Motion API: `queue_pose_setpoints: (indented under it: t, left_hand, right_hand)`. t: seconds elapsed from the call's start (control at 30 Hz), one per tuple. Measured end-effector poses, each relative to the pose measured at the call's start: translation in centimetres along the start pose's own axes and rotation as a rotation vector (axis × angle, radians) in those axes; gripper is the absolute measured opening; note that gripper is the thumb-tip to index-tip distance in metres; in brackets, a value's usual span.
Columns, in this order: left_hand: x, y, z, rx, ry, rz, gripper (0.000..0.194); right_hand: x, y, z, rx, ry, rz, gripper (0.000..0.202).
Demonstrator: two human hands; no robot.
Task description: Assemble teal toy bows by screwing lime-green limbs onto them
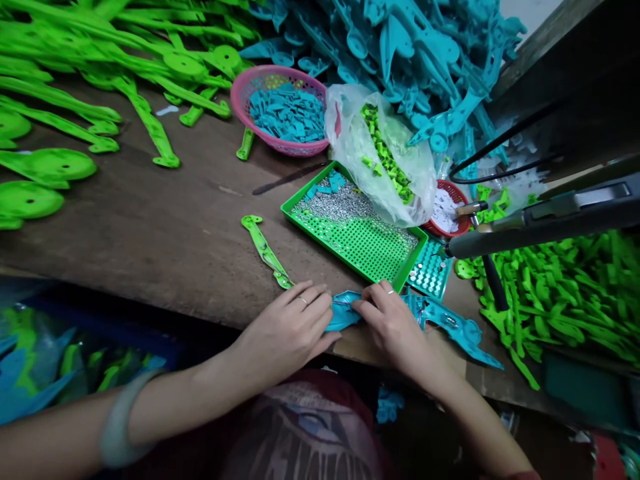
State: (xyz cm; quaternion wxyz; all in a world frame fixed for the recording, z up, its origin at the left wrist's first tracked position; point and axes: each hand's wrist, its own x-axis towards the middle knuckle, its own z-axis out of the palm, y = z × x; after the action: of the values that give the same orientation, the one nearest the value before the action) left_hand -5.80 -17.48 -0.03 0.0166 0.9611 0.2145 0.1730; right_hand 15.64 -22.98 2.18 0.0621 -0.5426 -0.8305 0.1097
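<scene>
A blue plastic piece (343, 313) lies at the table's front edge with thin dark wire on it. My left hand (296, 321) is closed on its left end, fingers together over the rim. From the right, my right hand (393, 323) pinches at the same piece, fingertips on its upper surface. Another blue part (457, 328) with metal bits in it extends to the right, partly behind my right hand. Just beyond my left hand lies a long green part (265, 250) with wire along it.
A green tray (345, 257) of small metal pieces stands ahead, beside a plastic bag (345, 120) of green bits. Further back is a pink basket (280, 141) of blue pieces. A dark tool (530, 223) juts in from the right. Green and blue piles surround the table.
</scene>
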Motion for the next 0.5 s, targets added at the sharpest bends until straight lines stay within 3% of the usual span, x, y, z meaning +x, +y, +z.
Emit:
queue_pose_setpoints:
  t: [0.23, 0.5]
  left_hand:
    - [0.7, -0.5, -0.4, -0.042, -0.053, 0.013, 0.025]
    - [0.8, -1.7, -0.3, -0.132, -0.087, 0.045, 0.024]
  right_hand:
    - [0.5, 0.3, 0.0, -0.065, -0.03, -0.015, 0.021]
    - [0.3, 0.6, -0.4, 0.309, 0.045, -0.001, 0.029]
